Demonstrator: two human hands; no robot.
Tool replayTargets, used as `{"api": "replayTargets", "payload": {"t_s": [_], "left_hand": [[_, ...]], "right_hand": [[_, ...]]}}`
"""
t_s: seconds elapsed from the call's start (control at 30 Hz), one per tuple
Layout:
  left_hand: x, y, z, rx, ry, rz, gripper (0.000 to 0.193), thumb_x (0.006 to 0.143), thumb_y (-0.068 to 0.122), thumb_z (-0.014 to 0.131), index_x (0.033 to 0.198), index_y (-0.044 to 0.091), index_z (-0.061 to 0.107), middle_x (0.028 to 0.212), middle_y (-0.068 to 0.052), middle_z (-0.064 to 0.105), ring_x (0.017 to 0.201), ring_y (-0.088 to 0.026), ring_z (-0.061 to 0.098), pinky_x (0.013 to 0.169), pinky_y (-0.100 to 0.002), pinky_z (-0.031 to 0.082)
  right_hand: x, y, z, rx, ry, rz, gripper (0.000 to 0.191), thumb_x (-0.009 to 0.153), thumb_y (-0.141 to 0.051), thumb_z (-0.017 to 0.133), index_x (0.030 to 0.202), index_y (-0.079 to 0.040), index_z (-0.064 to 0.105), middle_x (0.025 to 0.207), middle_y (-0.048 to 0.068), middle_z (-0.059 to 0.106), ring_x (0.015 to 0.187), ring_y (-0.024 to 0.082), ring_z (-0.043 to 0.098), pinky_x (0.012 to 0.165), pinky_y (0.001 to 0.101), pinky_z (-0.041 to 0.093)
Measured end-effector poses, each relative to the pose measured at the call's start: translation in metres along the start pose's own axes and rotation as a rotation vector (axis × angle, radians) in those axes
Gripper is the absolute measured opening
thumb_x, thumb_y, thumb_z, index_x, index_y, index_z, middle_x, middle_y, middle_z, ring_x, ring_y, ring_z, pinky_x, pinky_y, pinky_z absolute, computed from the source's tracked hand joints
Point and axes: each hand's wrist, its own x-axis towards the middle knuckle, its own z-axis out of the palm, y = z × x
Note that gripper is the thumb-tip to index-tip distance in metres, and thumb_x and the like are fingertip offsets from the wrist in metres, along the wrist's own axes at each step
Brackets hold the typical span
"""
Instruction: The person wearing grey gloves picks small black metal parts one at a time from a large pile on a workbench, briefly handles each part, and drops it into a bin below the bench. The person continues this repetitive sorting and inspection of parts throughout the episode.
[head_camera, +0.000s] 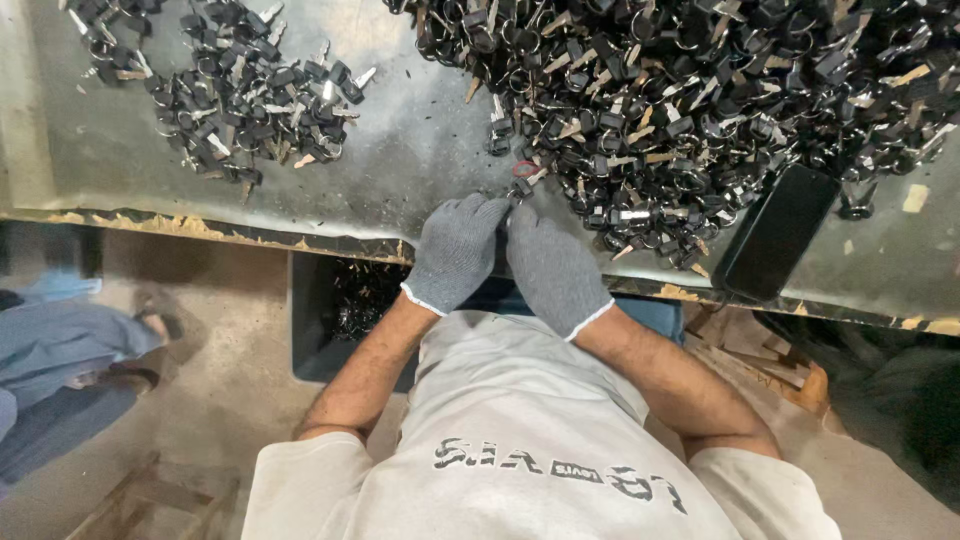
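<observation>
Between my fingertips, my left hand (455, 250) and right hand (553, 268) (both in grey gloves) pinch one black key (521, 187) beside the big key pile (700, 110). I think I'm fitting its red ring (525, 168); next needs a careful twist.

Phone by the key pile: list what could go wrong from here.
1. The phone lies at the table's front edge, touching the big key pile; shifting keys could push it off.
2. Both gloved hands, left and right, work a key at that edge, over a bin; a slip may drop it.
</observation>
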Motion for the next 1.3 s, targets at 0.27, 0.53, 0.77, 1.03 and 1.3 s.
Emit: {"api": "replayTargets", "payload": {"t_s": [0.27, 0.53, 0.77, 1.03, 1.3], "left_hand": [[0.001, 0.004, -0.006, -0.105, 0.059, -0.193, 0.043, 0.086, 0.014, 0.073, 0.126, 0.004, 0.061, 0.094, -0.007, 0.069, 0.081, -0.030, 0.067, 0.072, -0.044, 0.052], [0.002, 0.014, -0.011, 0.229, 0.047, -0.129, 0.014, 0.084, 0.019, 0.071, 0.094, 0.012, 0.064, 0.086, -0.011, 0.063, 0.084, -0.033, 0.066, 0.073, -0.048, 0.049], [0.003, 0.016, -0.008, -0.017, 0.032, -0.128, 0.036, 0.084, 0.003, 0.061, 0.120, 0.005, 0.066, 0.098, -0.013, 0.067, 0.093, -0.035, 0.065, 0.085, -0.048, 0.049], [0.002, 0.014, -0.004, 0.000, 0.005, -0.054, 0.036, 0.084, 0.000, 0.061, 0.120, 0.007, 0.065, 0.098, -0.013, 0.067, 0.097, -0.035, 0.067, 0.090, -0.046, 0.050], [0.010, 0.016, -0.050, -0.598, -0.283, -0.553, 0.065, 0.085, 0.018, 0.072, 0.146, 0.011, 0.051, 0.097, -0.003, 0.072, 0.093, -0.027, 0.071, 0.089, -0.040, 0.057]], "right_hand": [[0.014, 0.022, -0.016, 0.563, -0.273, 0.276, 0.042, 0.098, -0.021, 0.064, 0.128, 0.003, 0.047, 0.089, 0.028, 0.072, 0.081, 0.047, 0.070, 0.065, 0.0558, 0.055], [-0.012, 0.015, -0.010, 0.178, -0.074, 0.032, 0.034, 0.097, -0.021, 0.060, 0.119, 0.005, 0.052, 0.112, 0.029, 0.067, 0.084, 0.040, 0.074, 0.060, 0.0439, 0.060], [-0.015, 0.007, 0.012, -0.049, -0.128, 0.053, 0.022, 0.091, -0.022, 0.061, 0.106, -0.005, 0.058, 0.084, 0.013, 0.067, 0.063, 0.031, 0.072, 0.043, 0.0425, 0.056], [-0.005, 0.005, 0.015, 0.270, -0.304, 0.014, 0.018, 0.103, -0.016, 0.058, 0.109, 0.001, 0.056, 0.081, 0.020, 0.070, 0.072, 0.032, 0.073, 0.060, 0.0429, 0.059], [-0.016, 0.020, -0.032, 0.505, -0.485, 0.198, 0.060, 0.095, -0.025, 0.066, 0.145, -0.002, 0.042, 0.094, 0.024, 0.071, 0.078, 0.045, 0.071, 0.069, 0.0541, 0.057]]}}
